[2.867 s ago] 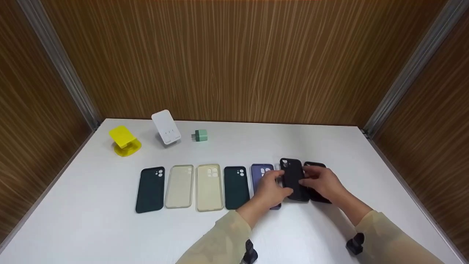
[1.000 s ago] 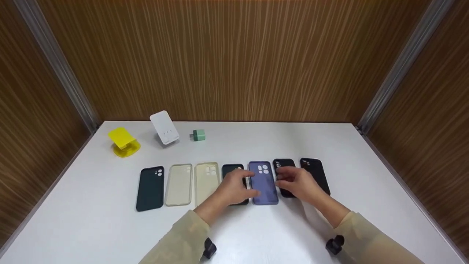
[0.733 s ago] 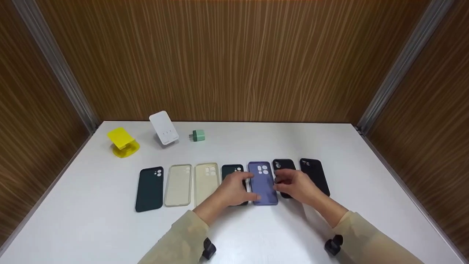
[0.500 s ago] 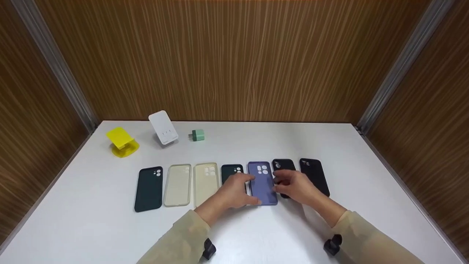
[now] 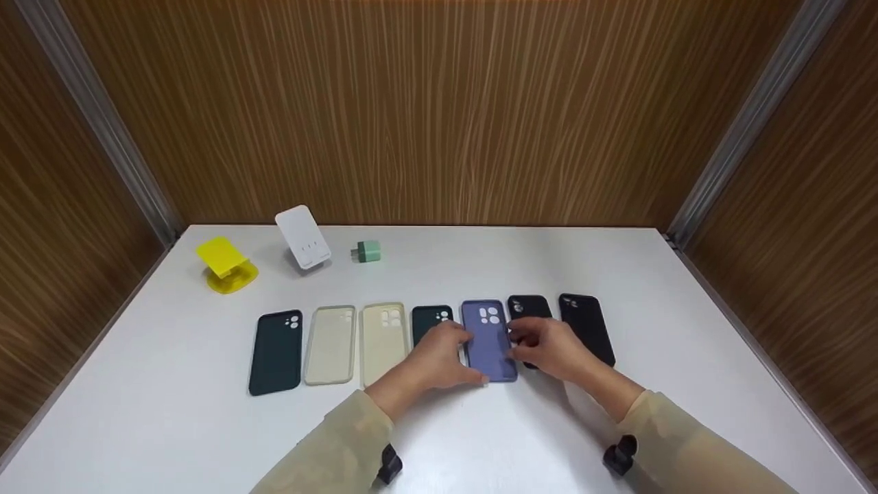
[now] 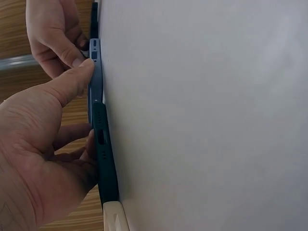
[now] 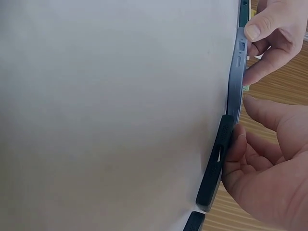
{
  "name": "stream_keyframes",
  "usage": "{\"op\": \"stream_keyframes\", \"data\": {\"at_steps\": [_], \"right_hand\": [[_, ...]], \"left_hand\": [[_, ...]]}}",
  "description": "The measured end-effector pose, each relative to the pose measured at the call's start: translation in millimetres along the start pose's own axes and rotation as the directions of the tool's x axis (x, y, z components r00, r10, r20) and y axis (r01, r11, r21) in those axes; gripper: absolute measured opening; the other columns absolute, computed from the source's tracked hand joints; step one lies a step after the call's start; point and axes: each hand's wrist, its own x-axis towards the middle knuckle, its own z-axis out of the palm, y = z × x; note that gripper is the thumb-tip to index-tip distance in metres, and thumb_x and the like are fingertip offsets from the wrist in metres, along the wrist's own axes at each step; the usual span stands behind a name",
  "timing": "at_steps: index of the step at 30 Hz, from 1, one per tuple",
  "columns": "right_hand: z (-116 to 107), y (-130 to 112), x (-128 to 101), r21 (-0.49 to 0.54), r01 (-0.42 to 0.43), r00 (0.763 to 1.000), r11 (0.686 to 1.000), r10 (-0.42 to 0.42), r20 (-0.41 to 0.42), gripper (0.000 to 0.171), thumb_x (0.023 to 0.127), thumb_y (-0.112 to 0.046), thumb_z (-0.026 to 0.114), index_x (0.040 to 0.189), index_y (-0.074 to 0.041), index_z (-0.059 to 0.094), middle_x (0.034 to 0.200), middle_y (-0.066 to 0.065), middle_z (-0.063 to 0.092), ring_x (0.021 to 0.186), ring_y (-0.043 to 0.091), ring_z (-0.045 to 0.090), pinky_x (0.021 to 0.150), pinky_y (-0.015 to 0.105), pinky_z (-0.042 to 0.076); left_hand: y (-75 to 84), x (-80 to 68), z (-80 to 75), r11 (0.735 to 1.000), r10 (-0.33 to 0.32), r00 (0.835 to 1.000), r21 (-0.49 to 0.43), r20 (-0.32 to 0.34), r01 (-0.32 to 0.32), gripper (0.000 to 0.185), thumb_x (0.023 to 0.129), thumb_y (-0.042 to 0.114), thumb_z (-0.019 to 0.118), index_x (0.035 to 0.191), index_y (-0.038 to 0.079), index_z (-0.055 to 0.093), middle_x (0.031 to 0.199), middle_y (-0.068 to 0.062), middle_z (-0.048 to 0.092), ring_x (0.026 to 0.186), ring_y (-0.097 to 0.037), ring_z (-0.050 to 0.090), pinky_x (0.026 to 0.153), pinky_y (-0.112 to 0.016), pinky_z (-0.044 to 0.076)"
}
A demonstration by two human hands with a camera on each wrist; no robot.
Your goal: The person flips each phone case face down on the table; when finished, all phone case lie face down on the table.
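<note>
Hands shifted from black case, both hands (image 5: pixel 439 353) pinching flat purple case (image 5: pixel 488 339)

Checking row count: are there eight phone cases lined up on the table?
No, the head view shows seven cases in the row, with the purple case fifth from the left.
</note>
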Motion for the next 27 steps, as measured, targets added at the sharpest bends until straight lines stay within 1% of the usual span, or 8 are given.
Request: {"op": "stream_keyframes", "data": {"at_steps": [5,8,11,16,20,23,25,27], "right_hand": [[-0.2,-0.8,-1.5,0.036,-0.015,1.000,0.999,0.015,0.015,0.043,0.091,-0.008,0.082,0.132,0.000,0.072,0.106,0.009,0.074,0.085,0.018,0.064,0.063,0.028,0.055],[-0.5,-0.4,-2.3,0.104,-0.052,0.999,0.993,0.052,0.004,0.044,0.092,-0.008,0.082,0.133,0.001,0.071,0.111,0.012,0.075,0.091,0.020,0.066,0.069,0.028,0.058],[-0.5,-1.2,-3.1,0.192,-0.090,0.995,0.977,0.095,-0.018,0.044,0.093,-0.007,0.080,0.135,0.002,0.069,0.117,0.014,0.075,0.100,0.022,0.069,0.079,0.029,0.060],[0.3,-3.0,-4.8,0.349,-0.139,0.988,0.927,0.156,-0.022,0.046,0.095,-0.005,0.077,0.138,0.005,0.065,0.125,0.019,0.073,0.109,0.025,0.071,0.090,0.031,0.060],[1.4,-3.0,-4.9,0.474,-0.176,0.981,0.863,0.196,0.007,0.049,0.097,-0.001,0.073,0.143,0.008,0.058,0.131,0.024,0.069,0.113,0.028,0.071,0.095,0.034,0.059],[1.5,-1.4,-3.2,0.527,-0.203,0.974,0.825,0.224,0.024,0.050,0.098,0.000,0.071,0.145,0.009,0.056,0.132,0.025,0.068,0.111,0.026,0.072,0.095,0.034,0.059],[1.2,-0.1,-1.4,0.534,-0.225,0.968,0.815,0.249,0.027,0.050,0.098,-0.001,0.072,0.145,0.008,0.057,0.130,0.022,0.070,0.107,0.024,0.072,0.092,0.033,0.059],[0.5,0.9,0.3,0.522,-0.241,0.964,0.818,0.264,0.033,0.050,0.099,-0.004,0.073,0.145,0.005,0.057,0.126,0.019,0.071,0.103,0.021,0.071,0.089,0.031,0.059]], "left_hand": [[1.5,-0.4,-1.0,1.000,0.004,1.000,0.017,0.011,-0.004,0.075,0.076,0.030,0.097,0.133,-0.009,0.068,0.136,-0.023,0.063,0.125,-0.035,0.062,0.112,-0.043,0.048],[1.6,-0.8,-0.1,1.000,0.009,1.000,0.029,0.015,-0.010,0.074,0.077,0.031,0.097,0.132,-0.009,0.068,0.135,-0.024,0.064,0.124,-0.035,0.062,0.112,-0.043,0.048],[1.0,-1.5,0.3,0.999,0.024,1.000,0.037,0.008,-0.024,0.073,0.076,0.031,0.097,0.130,-0.009,0.069,0.132,-0.024,0.065,0.122,-0.036,0.063,0.110,-0.043,0.048],[-1.1,-2.6,0.4,0.999,0.035,0.999,0.015,-0.011,-0.035,0.071,0.075,0.029,0.098,0.128,-0.009,0.071,0.129,-0.024,0.067,0.120,-0.037,0.064,0.109,-0.044,0.049],[-3.0,-2.6,0.8,0.999,0.037,0.999,0.000,-0.019,-0.037,0.073,0.074,0.028,0.098,0.129,-0.010,0.070,0.130,-0.026,0.067,0.122,-0.038,0.064,0.111,-0.045,0.048],[-3.6,-2.1,0.7,1.000,0.029,0.999,-0.006,-0.018,-0.029,0.075,0.074,0.029,0.098,0.131,-0.010,0.068,0.132,-0.026,0.066,0.124,-0.039,0.063,0.112,-0.045,0.047],[-3.5,-1.9,0.5,1.000,0.020,1.000,-0.011,-0.014,-0.021,0.076,0.075,0.029,0.098,0.132,-0.010,0.068,0.133,-0.026,0.065,0.125,-0.039,0.062,0.113,-0.045,0.046],[-3.0,-1.5,0.3,1.000,0.016,1.000,-0.012,-0.011,-0.016,0.075,0.075,0.029,0.098,0.132,-0.009,0.068,0.133,-0.025,0.066,0.126,-0.038,0.062,0.113,-0.044,0.046]]}}
